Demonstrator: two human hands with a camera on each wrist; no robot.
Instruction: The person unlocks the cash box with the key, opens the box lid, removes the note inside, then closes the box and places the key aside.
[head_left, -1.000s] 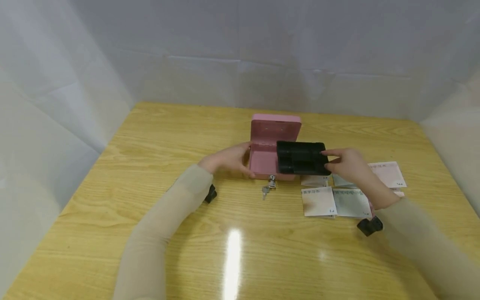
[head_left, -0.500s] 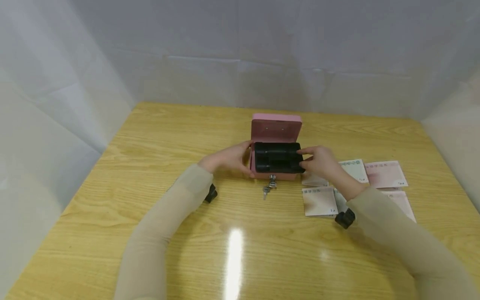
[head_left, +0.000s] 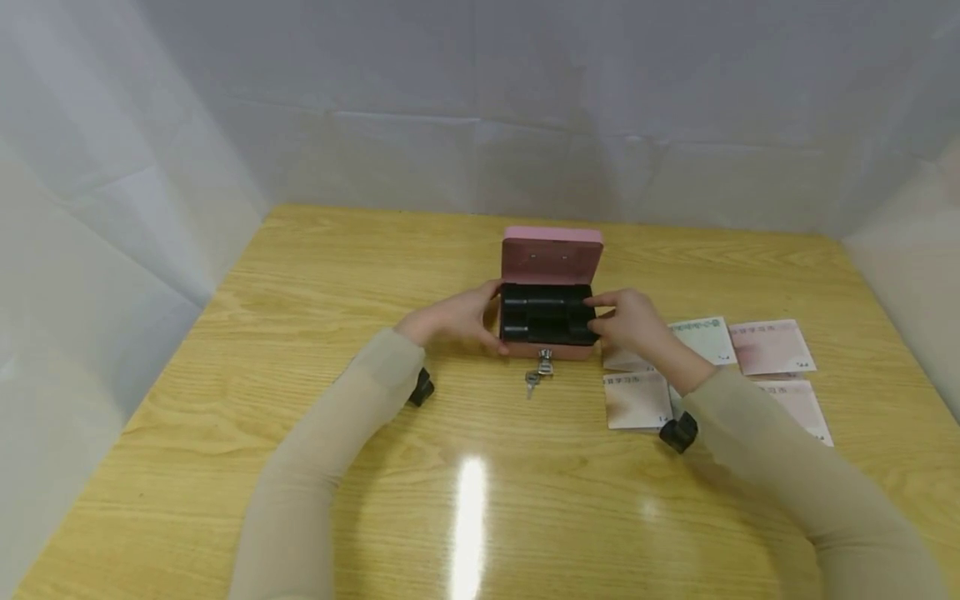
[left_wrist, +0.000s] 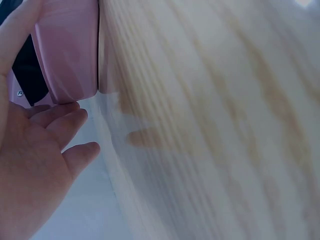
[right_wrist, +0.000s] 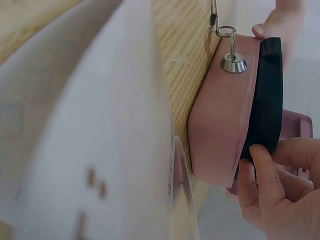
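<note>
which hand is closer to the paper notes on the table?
Right. The right hand grips the black tray at the pink box, directly beside the paper notes, its forearm above them. The left hand holds the box's far side, away from them.

Head view looks down from above; both wrist views closely share the pink box (head_left: 551,275).

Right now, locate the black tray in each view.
Head: black tray centre, seated in the pink box.
Left wrist: dark sliver at upper left, behind the box's pink wall.
Right wrist: black edge at right, atop the box.
Shared landmark: the pink box.
</note>
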